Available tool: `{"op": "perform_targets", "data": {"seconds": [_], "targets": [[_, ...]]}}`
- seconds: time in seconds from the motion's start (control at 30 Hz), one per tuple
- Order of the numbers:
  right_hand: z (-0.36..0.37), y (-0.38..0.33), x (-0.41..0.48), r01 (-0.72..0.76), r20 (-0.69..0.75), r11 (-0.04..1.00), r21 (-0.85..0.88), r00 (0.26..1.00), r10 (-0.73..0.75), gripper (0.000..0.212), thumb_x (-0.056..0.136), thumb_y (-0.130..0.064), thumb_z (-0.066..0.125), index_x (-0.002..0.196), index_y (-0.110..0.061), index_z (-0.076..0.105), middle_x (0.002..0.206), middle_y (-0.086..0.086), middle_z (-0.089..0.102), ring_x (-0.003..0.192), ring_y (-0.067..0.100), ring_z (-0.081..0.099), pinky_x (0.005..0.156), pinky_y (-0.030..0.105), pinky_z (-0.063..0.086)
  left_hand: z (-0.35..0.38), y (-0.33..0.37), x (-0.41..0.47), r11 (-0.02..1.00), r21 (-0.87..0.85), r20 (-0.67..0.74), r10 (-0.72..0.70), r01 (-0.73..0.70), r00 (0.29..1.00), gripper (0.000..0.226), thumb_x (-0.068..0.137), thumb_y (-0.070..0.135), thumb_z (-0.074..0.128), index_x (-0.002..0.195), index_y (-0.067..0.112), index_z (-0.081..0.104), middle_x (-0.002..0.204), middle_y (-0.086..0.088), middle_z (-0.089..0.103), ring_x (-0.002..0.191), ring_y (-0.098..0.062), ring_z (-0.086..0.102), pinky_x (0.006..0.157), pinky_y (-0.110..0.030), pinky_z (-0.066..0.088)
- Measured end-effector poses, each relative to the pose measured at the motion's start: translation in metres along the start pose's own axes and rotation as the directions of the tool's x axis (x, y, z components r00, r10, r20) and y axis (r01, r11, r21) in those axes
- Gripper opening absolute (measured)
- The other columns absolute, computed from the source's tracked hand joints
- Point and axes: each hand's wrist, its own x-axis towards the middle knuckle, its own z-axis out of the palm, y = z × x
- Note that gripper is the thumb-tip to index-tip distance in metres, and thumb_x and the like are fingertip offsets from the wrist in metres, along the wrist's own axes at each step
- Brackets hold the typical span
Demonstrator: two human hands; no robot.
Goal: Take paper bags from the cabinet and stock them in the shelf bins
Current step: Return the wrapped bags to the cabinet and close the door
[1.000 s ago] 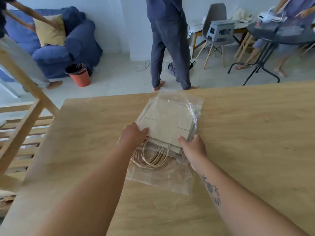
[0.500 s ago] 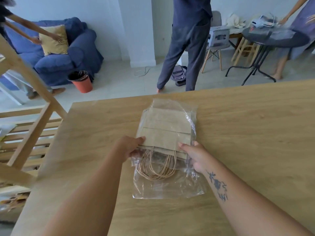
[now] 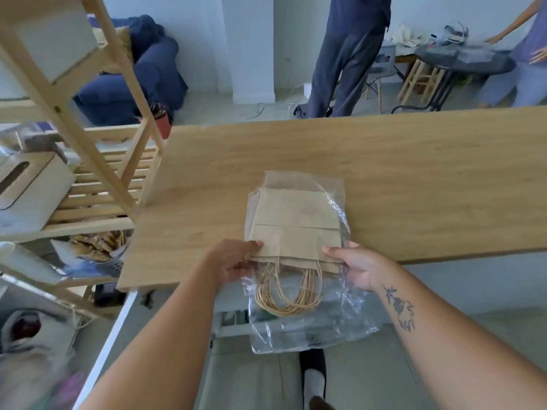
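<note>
Left hand [image 3: 233, 261] fingers hidden under the paper bags [image 3: 296, 229]; shelf [image 3: 97, 184] contents blurred.

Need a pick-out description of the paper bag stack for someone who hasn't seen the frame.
Start at the big wooden table filling the middle of the view and go to its near edge. There the left hand and right hand pinch a flat stack of brown paper bags half out of a clear plastic sleeve. It is the only thing on the table, with twisted paper handles hanging off the edge.
</note>
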Motion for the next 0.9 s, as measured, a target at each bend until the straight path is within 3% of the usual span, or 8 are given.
{"op": "perform_targets", "data": {"seconds": [0.13,0.2,0.3,0.37,0.47,0.67,0.8,0.9], "targets": [[0.001,0.042,-0.041,-0.048,0.052,0.998,-0.037,0.997,0.05,0.042,0.085,-0.003,0.071,0.123,-0.008,0.053,0.108,0.009,0.07,0.11,0.022,0.061,0.105,0.045,0.042,-0.014,-0.052,-0.04,0.998,0.039,0.035,-0.057,0.056,0.998,0.038,0.084,0.019,0.078,0.11,-0.005,0.065,0.097,-0.022,0.071,0.072,-0.028,0.066,0.072,-0.039,0.059],[-0.004,0.063,-0.053,-0.083,0.093,0.996,-0.042,0.992,0.086,0.068,0.075,-0.007,0.082,0.134,-0.01,0.049,0.125,0.012,0.066,0.119,0.026,0.059,0.105,0.049,0.042,-0.019,-0.076,-0.058,0.996,0.046,0.045,-0.078,0.076,0.996,0.041,0.081,0.022,0.08,0.111,-0.003,0.065,0.106,-0.023,0.072,0.088,-0.036,0.071,0.083,-0.044,0.06],[-0.013,0.096,-0.063,-0.121,0.152,0.992,-0.024,0.981,0.123,0.116,0.06,-0.009,0.091,0.153,-0.018,0.023,0.146,0.012,0.05,0.135,0.028,0.044,0.115,0.056,0.027,-0.022,-0.11,-0.084,0.996,0.012,0.053,-0.091,0.091,0.994,0.044,0.08,0.021,0.081,0.112,-0.003,0.064,0.114,-0.026,0.07,0.109,-0.045,0.065,0.093,-0.052,0.056],[-0.018,0.114,-0.071,-0.126,0.154,0.992,-0.013,0.98,0.127,0.108,0.076,-0.004,0.08,0.156,-0.015,0.009,0.155,0.012,0.036,0.142,0.027,0.033,0.119,0.051,0.015,-0.02,-0.132,-0.102,0.996,-0.011,0.043,-0.084,0.084,0.996,0.038,0.084,0.018,0.078,0.112,-0.003,0.064,0.114,-0.025,0.07,0.102,-0.042,0.068,0.096,-0.053,0.054],[-0.027,0.139,-0.087,-0.138,0.18,0.989,-0.046,0.973,0.144,0.1,0.082,-0.003,0.073,0.156,-0.011,0.006,0.161,0.013,0.021,0.148,0.026,0.017,0.119,0.047,0.002,-0.014,-0.164,-0.122,0.995,-0.022,0.022,-0.093,0.093,0.995,0.035,0.086,0.017,0.075,0.114,-0.001,0.064,0.112,-0.022,0.072,0.094,-0.035,0.066,0.099,-0.055,0.051],[-0.049,0.181,-0.096,-0.207,0.244,0.976,-0.07,0.945,0.218,0.103,0.083,-0.004,0.073,0.156,-0.013,0.001,0.163,0.011,0.013,0.15,0.024,0.007,0.119,0.046,-0.001,0.009,-0.22,-0.155,0.992,-0.06,-0.063,-0.112,0.108,0.992,0.031,0.09,0.017,0.071,0.115,0.001,0.063,0.102,-0.016,0.075,0.08,-0.024,0.071,0.073,-0.036,0.06],[-0.063,0.204,-0.092,-0.261,0.277,0.956,-0.132,0.917,0.288,0.108,0.078,-0.006,0.076,0.156,-0.015,0.002,0.162,0.008,0.017,0.15,0.024,0.009,0.121,0.046,0.001,0.03,-0.256,-0.169,0.991,-0.084,-0.142,-0.115,0.104,0.983,0.027,0.091,0.018,0.071,0.109,-0.001,0.064,0.082,-0.009,0.073,0.072,-0.023,0.07,0.079,-0.044,0.061],[-0.065,0.209,-0.089,-0.279,0.269,0.941,-0.193,0.907,0.324,0.115,0.072,-0.01,0.08,0.156,-0.016,0.003,0.163,0.007,0.015,0.15,0.025,0.008,0.12,0.047,0.003,0.038,-0.267,-0.171,0.986,-0.122,-0.178,-0.136,0.115,0.975,0.016,0.093,0.016,0.069,0.098,0.001,0.064,0.069,-0.002,0.068,0.063,-0.019,0.067,0.062,-0.032,0.058]]}}
